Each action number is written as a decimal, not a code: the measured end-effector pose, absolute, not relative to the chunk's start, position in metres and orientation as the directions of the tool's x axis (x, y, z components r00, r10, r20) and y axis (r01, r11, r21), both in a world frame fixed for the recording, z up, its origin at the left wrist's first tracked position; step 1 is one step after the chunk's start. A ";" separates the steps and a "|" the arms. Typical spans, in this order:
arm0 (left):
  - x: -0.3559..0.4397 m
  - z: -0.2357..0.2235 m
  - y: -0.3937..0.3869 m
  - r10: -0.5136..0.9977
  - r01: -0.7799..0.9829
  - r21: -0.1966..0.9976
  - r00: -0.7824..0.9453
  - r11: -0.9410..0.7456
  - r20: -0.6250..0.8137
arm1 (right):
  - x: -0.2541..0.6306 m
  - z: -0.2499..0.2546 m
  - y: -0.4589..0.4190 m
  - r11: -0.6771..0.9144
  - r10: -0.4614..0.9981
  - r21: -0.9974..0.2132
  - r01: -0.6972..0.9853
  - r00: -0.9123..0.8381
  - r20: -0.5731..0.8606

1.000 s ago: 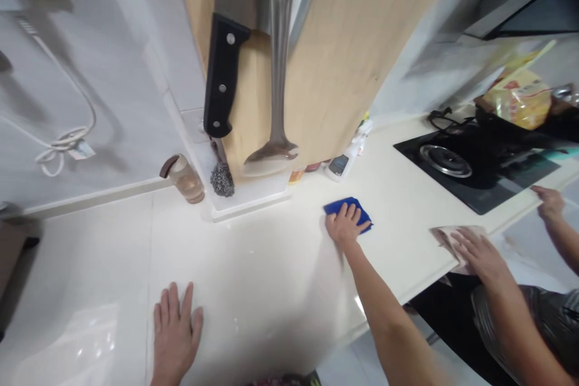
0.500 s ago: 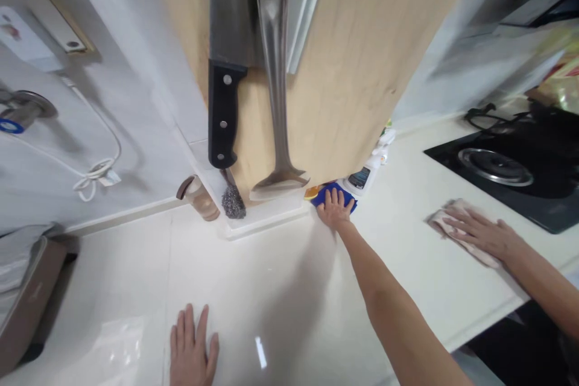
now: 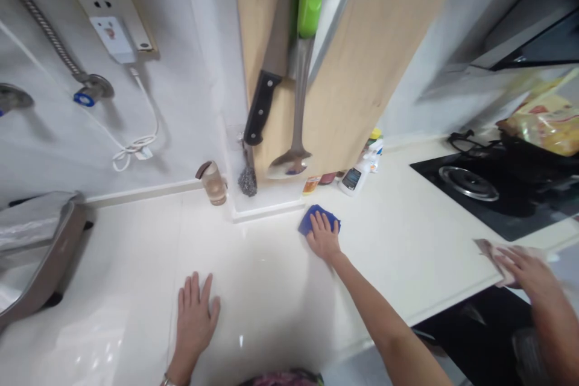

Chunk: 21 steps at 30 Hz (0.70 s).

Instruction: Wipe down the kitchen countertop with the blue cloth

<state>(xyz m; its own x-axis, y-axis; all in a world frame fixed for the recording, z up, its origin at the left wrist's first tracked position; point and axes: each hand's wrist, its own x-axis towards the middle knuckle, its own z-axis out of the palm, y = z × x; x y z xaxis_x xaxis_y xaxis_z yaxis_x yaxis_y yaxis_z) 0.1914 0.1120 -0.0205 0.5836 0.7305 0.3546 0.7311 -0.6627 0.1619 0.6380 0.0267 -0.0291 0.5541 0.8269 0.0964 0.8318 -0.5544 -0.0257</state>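
My left hand lies flat on the white countertop, fingers stretched out and apart, holding nothing. My right hand presses down with spread fingers on a blue cloth that lies on the counter just in front of the white ledge under the hanging wooden board. Most of the cloth is hidden under my palm.
Another person's hand presses a pinkish cloth at the counter's right edge, near the black gas hob. A knife, a ladle, a steel scourer, a small jar, bottles and a sink at left.
My right hand slid the blue cloth back from under the board toward me and a little left. The other person's hand and cloth moved to the counter's right edge. My left hand stayed flat.
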 end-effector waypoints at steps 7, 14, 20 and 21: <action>0.196 -0.020 0.108 0.757 0.735 0.230 0.545 -0.638 0.360 | 0.511 -0.026 -0.006 -0.425 0.885 -0.093 0.900 0.435 0.165; 0.196 -0.017 0.105 0.746 0.729 0.227 0.541 -0.646 0.389 | 0.435 -0.020 -0.059 -0.281 0.943 -0.076 0.957 0.290 0.166; 0.198 -0.017 0.105 0.743 0.718 0.241 0.546 -0.653 0.387 | 0.441 -0.021 -0.126 -0.309 0.928 -0.084 0.947 0.319 0.194; 0.198 -0.017 0.105 0.742 0.715 0.246 0.546 -0.655 0.390 | 0.445 -0.021 -0.136 -0.336 0.916 -0.085 0.938 0.346 0.201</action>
<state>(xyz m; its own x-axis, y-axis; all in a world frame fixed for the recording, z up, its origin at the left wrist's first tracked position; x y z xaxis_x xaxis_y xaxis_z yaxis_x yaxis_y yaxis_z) 0.1982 0.1049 -0.0173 0.5455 0.7420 0.3896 0.7148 -0.6546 0.2460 0.4453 -0.1355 -0.0212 0.3460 0.9165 0.2010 0.9382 -0.3355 -0.0849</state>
